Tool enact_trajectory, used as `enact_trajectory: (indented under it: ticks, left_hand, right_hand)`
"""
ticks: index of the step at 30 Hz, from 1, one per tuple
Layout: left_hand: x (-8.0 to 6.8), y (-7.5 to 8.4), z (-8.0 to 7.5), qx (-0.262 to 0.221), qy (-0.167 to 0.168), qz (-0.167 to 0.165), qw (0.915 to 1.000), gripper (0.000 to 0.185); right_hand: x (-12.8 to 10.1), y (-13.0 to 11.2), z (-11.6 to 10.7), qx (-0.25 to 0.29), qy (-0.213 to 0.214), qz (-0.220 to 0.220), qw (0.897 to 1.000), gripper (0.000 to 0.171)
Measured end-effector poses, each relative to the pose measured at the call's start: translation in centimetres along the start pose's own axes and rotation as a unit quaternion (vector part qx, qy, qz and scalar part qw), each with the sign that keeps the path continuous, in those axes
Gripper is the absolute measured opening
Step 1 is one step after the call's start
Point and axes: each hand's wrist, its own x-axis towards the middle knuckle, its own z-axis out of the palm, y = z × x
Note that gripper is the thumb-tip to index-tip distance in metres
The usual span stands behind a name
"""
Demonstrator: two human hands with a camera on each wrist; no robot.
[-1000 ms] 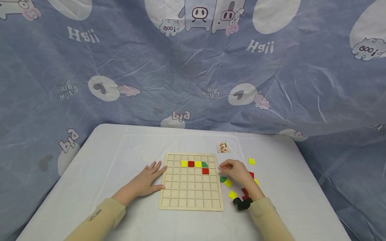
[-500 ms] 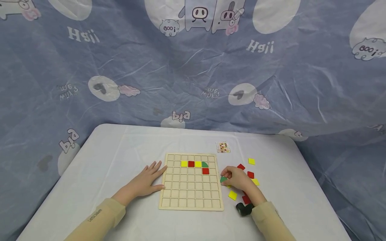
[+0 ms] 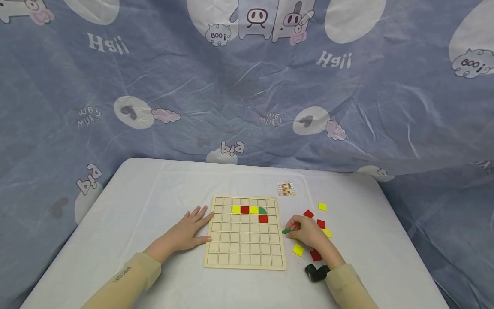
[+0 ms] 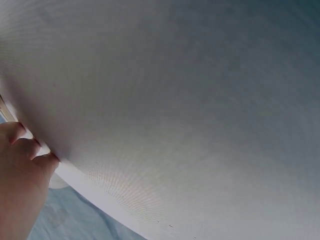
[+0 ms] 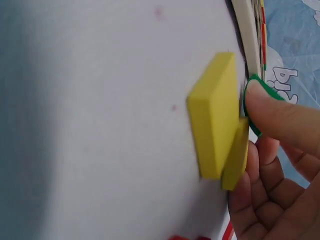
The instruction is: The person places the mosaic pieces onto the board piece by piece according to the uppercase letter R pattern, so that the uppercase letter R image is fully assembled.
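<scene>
A wooden grid board (image 3: 245,249) lies on the white table. Along its second row sit a yellow tile (image 3: 236,209), a red tile (image 3: 245,210), another yellow tile and a green quarter-round tile (image 3: 262,210), with a red tile (image 3: 263,219) below the green one. My left hand (image 3: 187,231) lies flat with fingers spread, its fingertips and thumb touching the board's left edge. Just off the right edge, my right hand (image 3: 305,231) pinches a green tile (image 3: 286,231) with a curved edge, held tilted. In the right wrist view two yellow tiles (image 5: 212,115) are close by that hand.
Loose red tiles (image 3: 308,213) and yellow tiles (image 3: 298,249) are scattered around my right hand. A small card with a printed colour grid (image 3: 286,188) lies beyond the board. A black object (image 3: 316,273) shows by my right wrist. A patterned cloth (image 3: 247,86) hangs behind the table.
My right hand has moved down from beside the board's upper right to the green tile, taken hold of it and tilted it up. My left hand has stayed in place.
</scene>
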Motion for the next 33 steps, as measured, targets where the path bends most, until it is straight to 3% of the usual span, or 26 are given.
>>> enact_trajectory:
  ticks: [14, 25, 33]
  left_hand:
    - [-0.2, -0.1, 0.3, -0.001, 0.001, 0.003, 1.0000, 0.078]
    - [-0.3, 0.0, 0.2, -0.003, 0.001, 0.001, 1.0000, 0.078]
    - [0.0, 0.0, 0.3, -0.004, -0.002, 0.001, 1.0000, 0.078]
  right_hand:
    - [0.1, -1.5, 0.1, 0.039, 0.031, -0.023, 0.998, 0.013]
    - [0.6, -4.1, 2.1, 0.092, 0.014, -0.050, 0.994, 0.016]
    - [0.8, -4.8, 3.3, 0.043, 0.010, -0.025, 0.999, 0.011]
